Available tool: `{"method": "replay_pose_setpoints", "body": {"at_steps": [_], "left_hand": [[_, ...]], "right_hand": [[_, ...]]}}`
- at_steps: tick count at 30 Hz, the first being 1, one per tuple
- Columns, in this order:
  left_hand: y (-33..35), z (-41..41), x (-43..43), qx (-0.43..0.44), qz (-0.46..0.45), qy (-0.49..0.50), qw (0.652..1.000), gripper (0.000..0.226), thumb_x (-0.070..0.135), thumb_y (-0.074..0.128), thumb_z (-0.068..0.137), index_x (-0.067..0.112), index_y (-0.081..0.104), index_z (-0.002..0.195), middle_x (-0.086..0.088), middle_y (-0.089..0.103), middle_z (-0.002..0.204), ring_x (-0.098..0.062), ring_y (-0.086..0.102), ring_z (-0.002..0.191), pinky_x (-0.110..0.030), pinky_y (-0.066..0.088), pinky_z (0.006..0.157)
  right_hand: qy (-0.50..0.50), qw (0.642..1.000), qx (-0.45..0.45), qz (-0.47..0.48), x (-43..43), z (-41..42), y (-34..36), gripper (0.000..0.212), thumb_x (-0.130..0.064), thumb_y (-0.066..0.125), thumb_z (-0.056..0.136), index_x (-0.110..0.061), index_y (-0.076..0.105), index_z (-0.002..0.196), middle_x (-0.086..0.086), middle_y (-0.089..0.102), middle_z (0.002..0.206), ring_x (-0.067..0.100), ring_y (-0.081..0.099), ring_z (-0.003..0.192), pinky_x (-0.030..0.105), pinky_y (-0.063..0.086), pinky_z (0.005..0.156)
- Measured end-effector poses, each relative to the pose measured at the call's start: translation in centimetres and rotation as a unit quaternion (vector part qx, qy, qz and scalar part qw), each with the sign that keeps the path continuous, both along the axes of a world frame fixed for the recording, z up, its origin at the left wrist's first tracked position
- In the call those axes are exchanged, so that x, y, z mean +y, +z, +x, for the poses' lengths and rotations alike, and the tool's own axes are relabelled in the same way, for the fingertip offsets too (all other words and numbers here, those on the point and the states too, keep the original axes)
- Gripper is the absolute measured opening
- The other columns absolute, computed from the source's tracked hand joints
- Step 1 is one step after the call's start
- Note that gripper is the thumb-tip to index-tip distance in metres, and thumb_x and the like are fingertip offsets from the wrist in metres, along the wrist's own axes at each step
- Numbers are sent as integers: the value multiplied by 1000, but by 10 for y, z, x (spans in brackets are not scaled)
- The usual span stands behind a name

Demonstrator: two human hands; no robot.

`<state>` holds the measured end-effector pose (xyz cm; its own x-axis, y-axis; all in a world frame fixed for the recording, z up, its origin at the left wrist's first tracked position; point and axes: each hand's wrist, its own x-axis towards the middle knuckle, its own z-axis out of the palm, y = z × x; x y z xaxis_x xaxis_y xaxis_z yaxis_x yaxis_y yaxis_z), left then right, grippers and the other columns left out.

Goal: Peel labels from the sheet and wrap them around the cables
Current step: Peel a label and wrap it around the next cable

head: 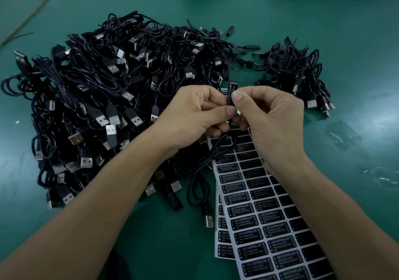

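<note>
Your label sheet [269, 225] lies nearest, on the green table [356, 42], partly under your right forearm. Just above its far end, your two hands meet. Your left hand [194, 117] pinches the cable [207, 165], which hangs down and loops across the sheet's left edge. Your right hand [269, 115] pinches the label [230, 93], which stands upright between your thumbs. Left of your hands lies the big cable pile [97, 96].
</note>
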<state>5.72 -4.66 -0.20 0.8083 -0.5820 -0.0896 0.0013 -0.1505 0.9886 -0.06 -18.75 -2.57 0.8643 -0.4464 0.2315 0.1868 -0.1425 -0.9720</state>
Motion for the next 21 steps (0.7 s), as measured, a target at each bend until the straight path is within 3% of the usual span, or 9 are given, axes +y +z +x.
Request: {"method": "replay_pose_setpoints", "body": {"at_steps": [21], "left_hand": [[1, -2, -1, 0, -6, -2, 1000, 10, 7, 70, 90, 8, 60, 89, -3, 75, 73, -5, 65, 57, -16, 53, 53]], "right_hand": [[-8, 1000, -8, 11, 1, -1, 3, 9, -17, 74, 88, -21, 75, 80, -7, 72, 66, 2, 64, 57, 14, 50, 54]]}}
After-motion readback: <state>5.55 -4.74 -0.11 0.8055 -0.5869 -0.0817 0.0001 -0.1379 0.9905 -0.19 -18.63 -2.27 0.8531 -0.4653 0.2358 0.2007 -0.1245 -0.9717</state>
